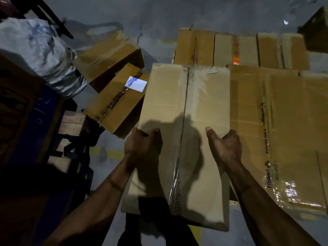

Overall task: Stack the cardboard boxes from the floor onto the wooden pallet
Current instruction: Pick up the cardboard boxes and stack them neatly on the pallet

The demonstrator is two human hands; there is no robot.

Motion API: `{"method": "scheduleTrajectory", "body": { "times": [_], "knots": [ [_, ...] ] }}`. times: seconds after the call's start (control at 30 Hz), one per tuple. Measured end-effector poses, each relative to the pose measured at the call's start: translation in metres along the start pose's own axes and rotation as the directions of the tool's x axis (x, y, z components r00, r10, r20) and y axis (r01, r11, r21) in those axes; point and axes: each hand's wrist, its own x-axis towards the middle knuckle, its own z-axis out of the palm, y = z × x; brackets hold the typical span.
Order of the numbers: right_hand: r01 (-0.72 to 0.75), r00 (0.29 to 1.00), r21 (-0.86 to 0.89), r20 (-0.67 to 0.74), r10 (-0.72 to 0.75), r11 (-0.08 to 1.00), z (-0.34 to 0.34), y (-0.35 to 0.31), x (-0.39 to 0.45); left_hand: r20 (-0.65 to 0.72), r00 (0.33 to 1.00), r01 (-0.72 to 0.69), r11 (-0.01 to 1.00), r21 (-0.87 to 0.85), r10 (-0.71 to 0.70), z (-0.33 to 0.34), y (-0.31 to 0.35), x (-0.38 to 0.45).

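Note:
A large taped cardboard box (186,107) fills the middle of the view. My left hand (142,144) grips its left edge, thumb on top. My right hand (225,148) grips its right edge, thumb lying on the top face. To the right lies a wide box with printed lettering (287,121), and a row of several boxes (239,48) stands behind it. The pallet under them is hidden. Two more boxes lie on the floor at the left: one with a white label (117,102) and another behind it (108,54).
A stuffed white plastic sack (40,52) sits at the upper left on dark cartons (19,107). Wooden blocks (71,123) show beside them. Grey concrete floor (150,20) stretches at the back, with a yellow floor mark (110,153) near my left arm.

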Motion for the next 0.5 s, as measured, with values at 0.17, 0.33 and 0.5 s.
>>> {"method": "scheduleTrajectory", "body": {
  "times": [0.17,0.33,0.5],
  "knots": [
    [0.037,0.999,-0.085,-0.024,-0.039,0.996,0.013,0.004,0.034,-0.005,0.995,0.098,0.995,-0.009,-0.098,0.015,0.024,0.016],
    [0.081,0.994,-0.158,-0.061,-0.092,0.984,0.027,0.007,0.063,-0.035,0.996,0.077,0.997,-0.029,-0.078,0.033,0.026,0.043],
    [0.158,0.983,-0.197,-0.057,-0.172,0.968,0.036,0.008,0.076,0.008,0.998,0.062,0.996,-0.068,-0.062,0.039,0.022,0.059]
  ]
}}
